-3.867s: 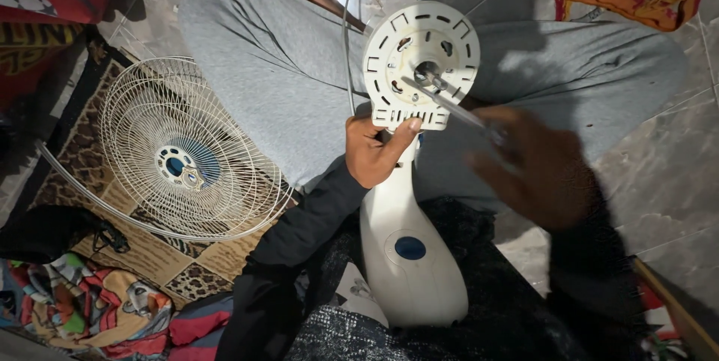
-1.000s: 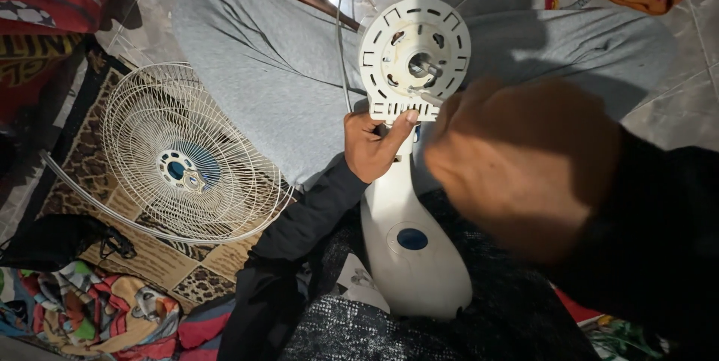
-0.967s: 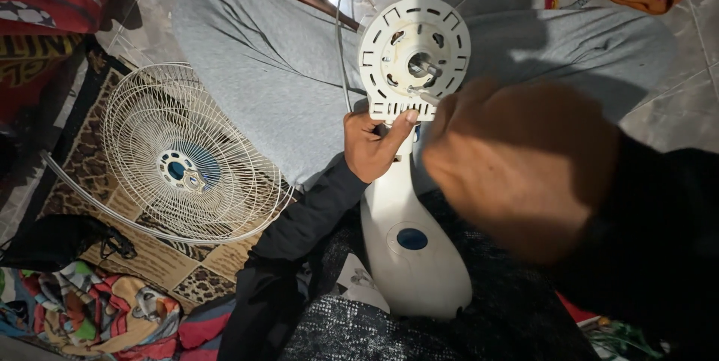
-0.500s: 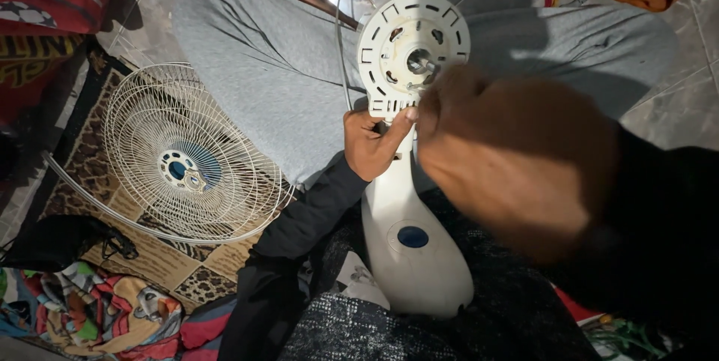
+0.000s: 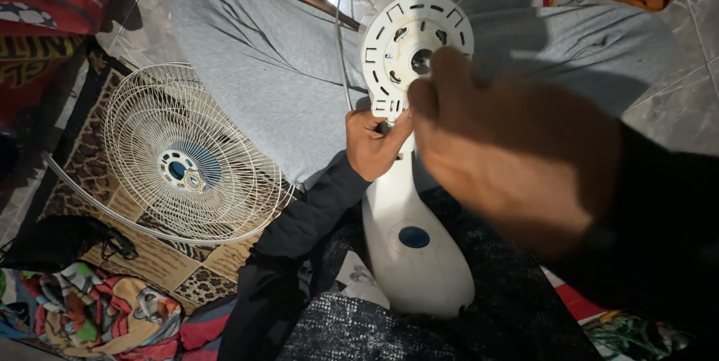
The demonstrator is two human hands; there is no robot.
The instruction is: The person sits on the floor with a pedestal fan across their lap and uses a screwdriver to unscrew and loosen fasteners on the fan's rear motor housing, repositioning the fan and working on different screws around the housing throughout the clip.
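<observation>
The left hand (image 5: 372,144) is curling its fingers around the neck of the white fan body (image 5: 410,234), gripping it just under the round motor face (image 5: 414,52). The right hand (image 5: 509,147) is hanging blurred in front, fingertips near the hub; whether they are pinching anything, I cannot tell. The fan body is lying across the person's grey-trousered lap. A wire fan guard (image 5: 183,162) is resting on the patterned mat (image 5: 161,260) to the left.

No package, sign or screen was in view; the only lettering-bearing thing was a red cloth (image 5: 45,9) with pale stripes and a dark band of yellow print, lying at the top left corner.
</observation>
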